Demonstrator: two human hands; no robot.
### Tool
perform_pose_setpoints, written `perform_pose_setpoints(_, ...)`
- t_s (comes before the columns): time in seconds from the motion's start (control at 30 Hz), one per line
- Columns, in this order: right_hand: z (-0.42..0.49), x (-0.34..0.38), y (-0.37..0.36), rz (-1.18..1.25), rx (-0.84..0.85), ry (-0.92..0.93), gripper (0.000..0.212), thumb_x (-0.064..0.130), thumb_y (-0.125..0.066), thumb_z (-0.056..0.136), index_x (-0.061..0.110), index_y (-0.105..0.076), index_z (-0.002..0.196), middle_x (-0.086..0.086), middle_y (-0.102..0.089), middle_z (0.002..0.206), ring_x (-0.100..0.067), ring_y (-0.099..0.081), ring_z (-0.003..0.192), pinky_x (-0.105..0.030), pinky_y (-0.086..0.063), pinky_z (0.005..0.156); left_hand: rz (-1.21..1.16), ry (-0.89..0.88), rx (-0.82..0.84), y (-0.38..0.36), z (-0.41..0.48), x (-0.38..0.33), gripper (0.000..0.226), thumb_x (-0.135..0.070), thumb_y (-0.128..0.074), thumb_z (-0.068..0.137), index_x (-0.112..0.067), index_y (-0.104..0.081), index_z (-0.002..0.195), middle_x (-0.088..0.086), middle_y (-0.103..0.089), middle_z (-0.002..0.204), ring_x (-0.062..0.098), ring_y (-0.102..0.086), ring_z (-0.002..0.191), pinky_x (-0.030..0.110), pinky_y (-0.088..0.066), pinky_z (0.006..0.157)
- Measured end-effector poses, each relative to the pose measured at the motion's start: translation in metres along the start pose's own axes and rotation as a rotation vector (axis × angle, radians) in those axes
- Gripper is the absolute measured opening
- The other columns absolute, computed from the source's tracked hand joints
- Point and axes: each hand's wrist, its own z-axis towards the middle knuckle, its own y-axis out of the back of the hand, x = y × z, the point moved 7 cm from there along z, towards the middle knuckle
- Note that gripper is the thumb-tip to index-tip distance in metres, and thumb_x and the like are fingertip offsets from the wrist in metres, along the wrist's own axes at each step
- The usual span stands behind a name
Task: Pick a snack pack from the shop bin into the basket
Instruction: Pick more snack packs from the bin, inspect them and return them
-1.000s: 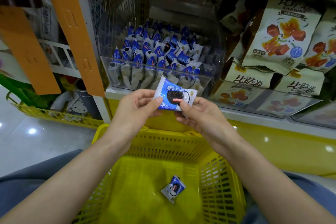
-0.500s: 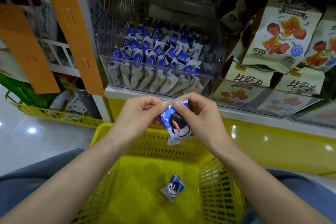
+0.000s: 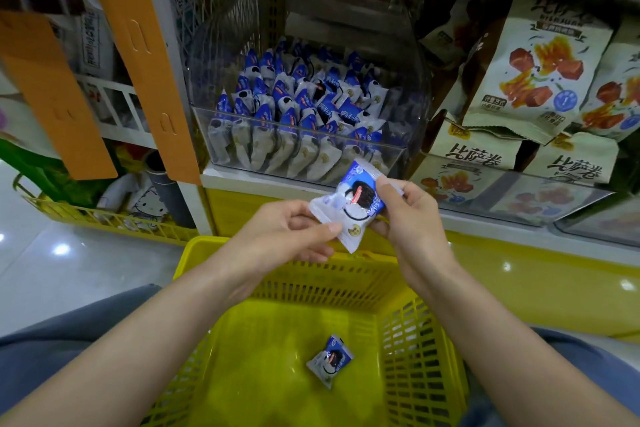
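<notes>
The yellow basket (image 3: 214, 253) runs off the bottom edge. Packs in the clear bin (image 3: 304, 144) blur behind its front wall. The left hand (image 3: 277, 239) and right hand (image 3: 412, 218) pinch the snack pack (image 3: 349, 204) above the basket's far rim, their fingertips covering its corners. A second pack (image 3: 329, 360) lies on the basket floor.

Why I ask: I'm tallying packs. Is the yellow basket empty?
No, one snack pack lies inside the yellow basket, besides the held pack.

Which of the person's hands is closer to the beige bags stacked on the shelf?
Right. The right hand is just below and left of the beige bags, pinching the snack pack; the left hand pinches the pack's other side, farther left.
</notes>
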Motion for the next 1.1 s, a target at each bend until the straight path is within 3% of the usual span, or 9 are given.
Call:
perform_pose_setpoints(0.1,0.000,-0.003,0.000,0.049,0.017,-0.050,0.013,0.018,-0.047,0.096,0.007,-0.054,0.095,-0.017,-0.068,0.097,-0.016,-0.066,0.078,-0.026,-0.057,0.065,-0.017,-0.059,-0.119,0.012,0.002,-0.004,0.011,-0.012,-0.062,0.085,-0.009,-0.062,0.074,0.000,-0.069,0.065,0.010,-0.065,0.061,0.019,-0.056,0.063)
perform_pose_setpoints(0.2,-0.001,-0.004,-0.002,-0.057,0.101,-0.047,0.017,0.015,-0.049,0.095,0.003,-0.053,0.106,-0.013,-0.069,0.094,-0.013,-0.066,0.078,-0.022,-0.056,0.065,0.003,-0.149,-0.249,0.023,0.001,-0.014,0.017,-0.009,-0.058,0.088,-0.008,-0.054,0.072,0.007,-0.067,0.071,0.010,-0.063,0.062,0.020,-0.055,0.060)
perform_pose_setpoints(0.33,-0.006,0.000,-0.011,-0.244,0.214,0.054,0.018,0.007,-0.049,0.094,0.005,-0.054,0.111,-0.002,-0.069,0.084,-0.009,-0.065,0.074,-0.018,-0.054,0.066,0.176,-0.275,-0.393,0.035,-0.003,-0.025,0.017,-0.013,-0.055,0.091,-0.014,-0.050,0.074,0.022,-0.063,0.087,0.024,-0.058,0.077,0.051,-0.051,0.076)
perform_pose_setpoints(0.43,-0.008,0.008,-0.016,-0.301,0.265,0.153,0.018,0.012,-0.051,0.093,0.012,-0.060,0.109,-0.001,-0.069,0.097,-0.011,-0.066,0.088,-0.021,-0.053,0.076,0.236,-0.341,-0.421,0.038,-0.005,-0.033,0.017,-0.012,-0.056,0.090,-0.015,-0.050,0.074,0.021,-0.061,0.084,0.036,-0.059,0.081,0.057,-0.049,0.078)
perform_pose_setpoints(0.63,-0.012,0.021,-0.015,-0.251,0.246,0.292,0.012,0.016,-0.056,0.090,0.020,-0.067,0.087,0.005,-0.070,0.084,-0.003,-0.064,0.077,-0.016,-0.050,0.067,0.253,-0.374,-0.403,0.036,-0.004,-0.033,0.014,-0.012,-0.054,0.091,-0.017,-0.054,0.078,0.018,-0.064,0.086,0.033,-0.062,0.084,0.047,-0.053,0.075)
perform_pose_setpoints(0.73,-0.018,0.036,-0.010,-0.336,0.133,0.534,0.018,0.012,-0.062,0.086,0.028,-0.063,0.077,0.014,-0.063,0.073,0.003,-0.057,0.071,-0.013,-0.044,0.066,0.182,-0.187,-0.345,0.033,0.002,-0.020,0.018,-0.027,-0.042,0.096,-0.020,-0.055,0.085,0.009,-0.063,0.092,0.021,-0.063,0.080,0.034,-0.054,0.071)
perform_pose_setpoints(0.87,-0.032,0.045,-0.016,-0.453,0.172,0.789,0.024,0.002,-0.068,0.078,0.025,-0.068,0.087,0.011,-0.065,0.087,-0.001,-0.062,0.085,-0.013,-0.048,0.077,-0.168,0.086,-0.129,0.015,0.004,-0.003,0.043,-0.042,-0.034,0.096,-0.007,-0.059,0.099,0.015,-0.068,0.091,0.026,-0.068,0.074,0.033,-0.058,0.066)
perform_pose_setpoints(0.97,-0.040,0.044,-0.025,-0.573,0.280,0.913,0.023,0.000,-0.068,0.075,0.015,-0.072,0.093,0.009,-0.065,0.094,-0.002,-0.061,0.092,-0.015,-0.048,0.083,-0.326,0.014,-0.128,0.015,0.003,-0.008,0.032,-0.024,-0.048,0.094,0.001,-0.058,0.111,0.020,-0.067,0.101,0.025,-0.069,0.081,0.028,-0.059,0.070)
perform_pose_setpoints(1.1,-0.044,0.043,-0.032,-0.616,0.352,0.959,0.026,0.006,-0.067,0.078,0.014,-0.070,0.103,0.004,-0.063,0.110,-0.008,-0.055,0.109,-0.020,-0.041,0.097,-0.452,-0.077,-0.164,0.025,0.004,-0.017,0.028,-0.002,-0.045,0.092,-0.004,-0.057,0.117,0.015,-0.069,0.099,0.016,-0.067,0.076,0.022,-0.056,0.063)
